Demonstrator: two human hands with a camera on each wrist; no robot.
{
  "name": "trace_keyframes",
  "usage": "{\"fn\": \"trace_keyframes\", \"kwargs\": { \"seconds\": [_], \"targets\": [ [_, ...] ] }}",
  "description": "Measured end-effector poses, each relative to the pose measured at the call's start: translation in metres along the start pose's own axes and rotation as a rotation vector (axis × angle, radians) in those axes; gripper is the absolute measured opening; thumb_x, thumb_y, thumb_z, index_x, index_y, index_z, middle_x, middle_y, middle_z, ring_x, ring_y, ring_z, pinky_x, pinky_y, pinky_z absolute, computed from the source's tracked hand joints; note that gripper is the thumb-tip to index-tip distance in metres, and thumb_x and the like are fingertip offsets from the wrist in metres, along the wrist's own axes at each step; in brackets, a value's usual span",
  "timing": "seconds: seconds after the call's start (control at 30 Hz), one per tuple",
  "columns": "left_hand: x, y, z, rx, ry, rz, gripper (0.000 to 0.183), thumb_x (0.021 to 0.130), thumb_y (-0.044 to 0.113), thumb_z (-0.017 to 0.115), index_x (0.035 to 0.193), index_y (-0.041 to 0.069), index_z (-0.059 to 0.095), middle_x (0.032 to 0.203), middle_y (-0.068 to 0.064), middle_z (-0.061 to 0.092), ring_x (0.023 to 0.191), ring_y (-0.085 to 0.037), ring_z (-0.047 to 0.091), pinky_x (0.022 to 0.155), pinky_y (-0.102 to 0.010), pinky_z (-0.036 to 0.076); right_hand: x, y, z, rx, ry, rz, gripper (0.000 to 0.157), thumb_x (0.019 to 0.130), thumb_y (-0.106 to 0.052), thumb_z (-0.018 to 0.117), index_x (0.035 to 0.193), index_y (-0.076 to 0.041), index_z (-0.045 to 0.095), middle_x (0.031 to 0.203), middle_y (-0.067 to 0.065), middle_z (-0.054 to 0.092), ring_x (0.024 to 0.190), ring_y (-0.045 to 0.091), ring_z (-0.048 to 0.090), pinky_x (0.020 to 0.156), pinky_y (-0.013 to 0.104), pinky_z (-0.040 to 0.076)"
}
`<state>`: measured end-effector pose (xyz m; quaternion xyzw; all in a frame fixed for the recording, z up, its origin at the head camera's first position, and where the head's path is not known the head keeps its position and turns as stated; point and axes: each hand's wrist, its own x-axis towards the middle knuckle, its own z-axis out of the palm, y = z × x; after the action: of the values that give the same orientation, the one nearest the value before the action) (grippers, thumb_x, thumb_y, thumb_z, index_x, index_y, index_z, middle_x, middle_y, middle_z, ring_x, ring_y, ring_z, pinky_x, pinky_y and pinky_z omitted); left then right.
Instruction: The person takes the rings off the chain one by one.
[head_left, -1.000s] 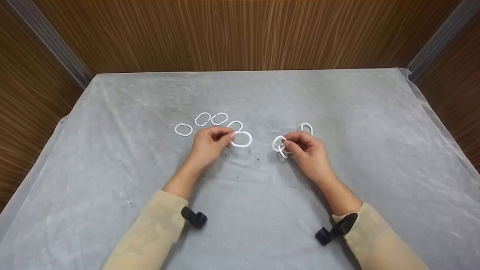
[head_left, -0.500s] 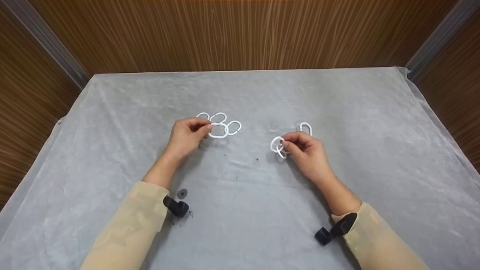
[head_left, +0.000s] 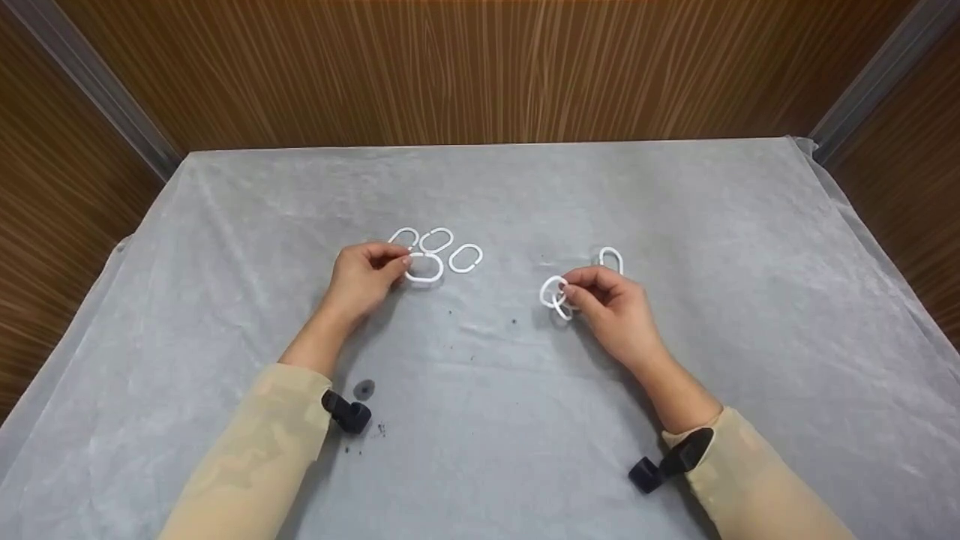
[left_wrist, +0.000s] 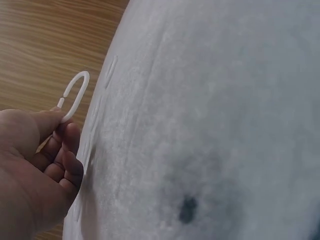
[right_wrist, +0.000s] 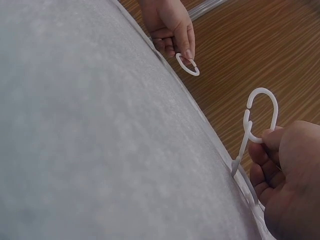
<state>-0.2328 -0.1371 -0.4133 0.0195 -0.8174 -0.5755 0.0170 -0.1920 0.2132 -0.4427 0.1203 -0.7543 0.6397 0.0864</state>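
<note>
My left hand (head_left: 364,279) pinches a white oval split ring (left_wrist: 81,95) between thumb and fingertips; the ring's small gap shows in the left wrist view. Over on the right, my right hand (head_left: 616,309) pinches another white split ring (right_wrist: 276,107) by its lower end. A second ring (right_wrist: 243,146) is hooked through that one and hangs down towards the cloth. Behind the right hand's knuckles a further white ring (head_left: 619,259) shows only in part.
Several loose white rings lie near my left hand, among them a right-hand one (head_left: 480,259) and a middle one (head_left: 451,238). The left hand partly covers another ring (head_left: 406,229). Grey cloth (head_left: 480,435) covers the table; wood-grain panels (head_left: 480,67) stand behind it and at the sides.
My left hand has moved left with its ring, past the loose rings, and now hides the leftmost one. My right hand and its linked rings have barely moved.
</note>
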Motion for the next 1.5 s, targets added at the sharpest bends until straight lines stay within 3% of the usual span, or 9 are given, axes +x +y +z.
{"fn": "trace_keyframes", "kwargs": {
  "seconds": [0.63,1.5],
  "targets": [
    [0.0017,-0.0098,0.0017,0.109,0.004,0.015,0.013,0.097,0.005,0.078,0.106,-0.004,0.079,0.086,-0.007,0.072,0.07,-0.007,0.065,0.068,-0.017,0.054,-0.0003,0.0001,-0.0001,-0.004,-0.001,0.002,0.005,0.096,0.006,0.074,0.1,0.005,0.076,0.088,0.016,0.071,0.077,0.012,0.064,0.067,0.019,0.053],
    [0.002,-0.011,0.0009,0.109,0.012,0.026,0.016,0.097,0.006,0.078,0.109,-0.004,0.079,0.089,-0.01,0.074,0.072,-0.007,0.066,0.068,-0.017,0.054,0.0004,-0.0011,-0.0012,-0.034,-0.008,-0.012,0.005,0.096,0.005,0.075,0.1,0.004,0.077,0.089,0.016,0.073,0.077,0.012,0.064,0.067,0.019,0.052]
  ]
}}
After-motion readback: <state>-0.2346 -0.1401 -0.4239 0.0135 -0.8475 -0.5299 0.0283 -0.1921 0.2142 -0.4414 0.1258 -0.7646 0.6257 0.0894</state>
